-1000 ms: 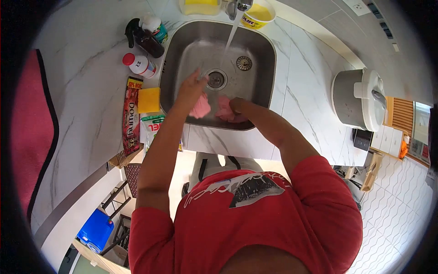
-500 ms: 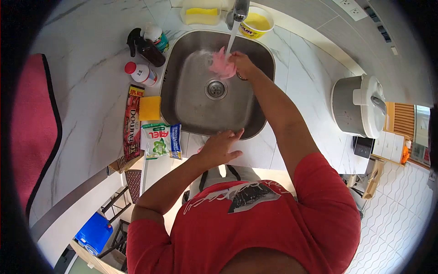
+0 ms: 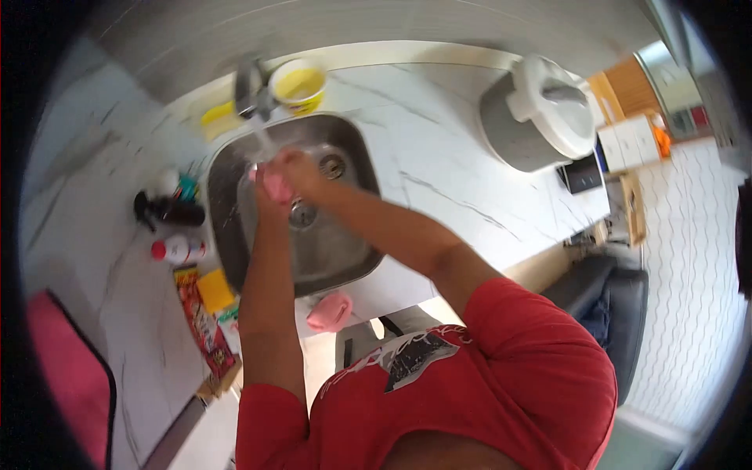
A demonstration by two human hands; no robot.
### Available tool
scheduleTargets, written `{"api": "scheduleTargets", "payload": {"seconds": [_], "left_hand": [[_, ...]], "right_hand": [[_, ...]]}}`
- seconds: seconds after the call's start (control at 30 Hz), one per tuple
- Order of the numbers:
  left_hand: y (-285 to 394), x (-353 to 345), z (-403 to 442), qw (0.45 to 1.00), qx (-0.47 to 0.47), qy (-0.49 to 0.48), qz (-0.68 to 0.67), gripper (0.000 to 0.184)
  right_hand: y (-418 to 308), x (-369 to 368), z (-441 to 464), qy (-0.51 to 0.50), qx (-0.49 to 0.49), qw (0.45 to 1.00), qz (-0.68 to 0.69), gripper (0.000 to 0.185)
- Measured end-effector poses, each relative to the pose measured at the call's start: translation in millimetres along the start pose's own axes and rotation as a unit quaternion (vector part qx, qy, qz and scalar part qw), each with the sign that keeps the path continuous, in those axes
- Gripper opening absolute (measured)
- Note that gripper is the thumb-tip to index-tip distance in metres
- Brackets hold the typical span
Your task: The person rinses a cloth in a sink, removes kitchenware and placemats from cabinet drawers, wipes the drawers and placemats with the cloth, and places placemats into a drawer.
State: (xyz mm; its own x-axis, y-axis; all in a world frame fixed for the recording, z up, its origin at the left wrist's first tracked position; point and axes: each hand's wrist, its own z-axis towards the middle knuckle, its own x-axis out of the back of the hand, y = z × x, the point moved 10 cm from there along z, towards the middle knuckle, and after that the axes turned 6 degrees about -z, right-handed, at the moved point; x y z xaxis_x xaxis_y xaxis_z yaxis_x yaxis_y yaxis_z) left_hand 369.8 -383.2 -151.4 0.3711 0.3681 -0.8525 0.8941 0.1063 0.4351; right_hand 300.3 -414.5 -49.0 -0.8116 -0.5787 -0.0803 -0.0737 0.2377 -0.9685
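Observation:
Under the running tap (image 3: 249, 88), both my hands meet over the steel sink (image 3: 341, 254). My right hand (image 3: 299, 169) is closed on a crumpled pink cloth (image 3: 277, 188). From the left side, my left hand (image 3: 265, 186) also grips the cloth; motion blur hides the single fingers. Water (image 3: 265, 139) falls onto the hands and the cloth. A second pink item (image 3: 329, 312), bundled and rounded, lies at the counter's front edge, apart from both hands; its kind is unclear.
Left of the sink are a dark spray bottle (image 3: 178, 211), a white bottle with a red cap (image 3: 178, 249), a yellow sponge (image 3: 215, 291) and a red Downy packet (image 3: 202, 319). A yellow tub (image 3: 299, 86) stands behind the tap; a rice cooker (image 3: 517, 125) sits at right.
My left hand has moved from the sink's front edge to the cloth under the water. The view has turned and shifted, and the pink item at the front edge now shows.

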Motion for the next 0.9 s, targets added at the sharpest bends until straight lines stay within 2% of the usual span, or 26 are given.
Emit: {"api": "scheduleTargets", "payload": {"seconds": [0.03, 0.07, 0.1, 0.17, 0.2, 0.23, 0.27, 0.3, 0.33, 0.37, 0.4, 0.43, 0.47, 0.5, 0.57, 0.63, 0.7, 0.77, 0.8, 0.83, 0.87, 0.9], "left_hand": [[-15, 22, 31, 0.981, 0.026, -0.181, -0.071, 0.039], [-28, 11, 37, 0.979, 0.041, -0.188, -0.07, 0.039], [-34, 8, 36, 0.988, 0.036, -0.143, -0.043, 0.039], [-32, -1, 17, 0.998, 0.019, -0.053, 0.017, 0.038], [-29, -5, 4, 0.999, 0.01, -0.007, 0.048, 0.038], [-27, -8, -9, 0.996, 0.002, 0.038, 0.079, 0.038], [-27, -22, -17, 0.996, 0.013, 0.031, 0.084, 0.038], [-28, -26, -25, 0.994, 0.033, 0.076, 0.064, 0.038], [-30, -26, -34, 0.99, 0.053, 0.122, 0.045, 0.038], [-30, -33, -39, 0.99, 0.06, 0.117, 0.048, 0.038], [-24, -42, -43, 0.993, 0.047, 0.099, 0.05, 0.04], [-20, -47, -44, 0.995, 0.032, 0.083, 0.052, 0.043], [-19, -48, -43, 0.995, 0.03, 0.081, 0.053, 0.043], [-17, -47, -41, 0.995, 0.018, 0.089, 0.048, 0.043], [-16, -48, -43, 0.994, 0.002, 0.099, 0.046, 0.043], [-5, -74, -39, 0.987, -0.083, -0.002, 0.14, 0.039], [-2, -50, -26, 0.985, -0.099, 0.032, 0.141, 0.036], [17, -30, -24, 0.98, -0.12, 0.073, 0.138, 0.032], [14, -25, -23, 0.987, -0.058, 0.068, 0.133, 0.03], [9, -22, -25, 0.99, 0.004, 0.063, 0.126, 0.028], [15, -24, -28, 0.99, -0.006, 0.072, 0.125, 0.028], [11, -34, -31, 0.985, 0.013, 0.077, 0.152, 0.028]], "right_hand": [[-11, -2, -14, 0.059, 0.08, 0.989, -0.11, 0.016], [-23, -2, -25, 0.113, 0.152, 0.957, -0.218, 0.016], [-24, 5, -28, 0.128, 0.149, 0.956, -0.216, 0.016], [-14, 9, -23, 0.099, 0.054, 0.96, -0.258, 0.018], [-7, 17, -15, 0.112, 0.05, 0.959, -0.254, 0.018], [13, 37, -5, 0.171, 0.02, 0.963, -0.208, 0.022], [30, 55, 1, 0.231, -0.007, 0.96, -0.161, 0.027], [40, 60, 4, 0.244, -0.008, 0.957, -0.158, 0.027], [60, 61, 4, 0.246, -0.051, 0.958, -0.136, 0.031], [76, 60, 3, 0.245, -0.093, 0.958, -0.114, 0.035], [82, 58, 7, 0.25, -0.091, 0.957, -0.113, 0.035], [104, 28, 15, 0.132, -0.16, 0.977, 0.039, 0.038], [115, -7, 17, 0.006, -0.221, 0.957, 0.188, 0.045], [115, -8, 22, 0.004, -0.218, 0.958, 0.187, 0.045], [112, -7, 29, 0.028, -0.188, 0.966, 0.177, 0.056], [122, -1, 45, 0.025, -0.187, 0.956, 0.225, 0.059], [119, -8, 52, 0.015, -0.191, 0.944, 0.269, 0.063], [106, -43, 19, -0.147, -0.303, 0.909, 0.245, 0.064], [93, -39, 5, -0.159, -0.307, 0.907, 0.239, 0.064], [72, -48, -19, -0.26, -0.309, 0.874, 0.27, 0.065], [56, -58, -42, -0.357, -0.309, 0.829, 0.301, 0.065], [62, -59, -42, -0.378, -0.294, 0.824, 0.303, 0.059]]}}
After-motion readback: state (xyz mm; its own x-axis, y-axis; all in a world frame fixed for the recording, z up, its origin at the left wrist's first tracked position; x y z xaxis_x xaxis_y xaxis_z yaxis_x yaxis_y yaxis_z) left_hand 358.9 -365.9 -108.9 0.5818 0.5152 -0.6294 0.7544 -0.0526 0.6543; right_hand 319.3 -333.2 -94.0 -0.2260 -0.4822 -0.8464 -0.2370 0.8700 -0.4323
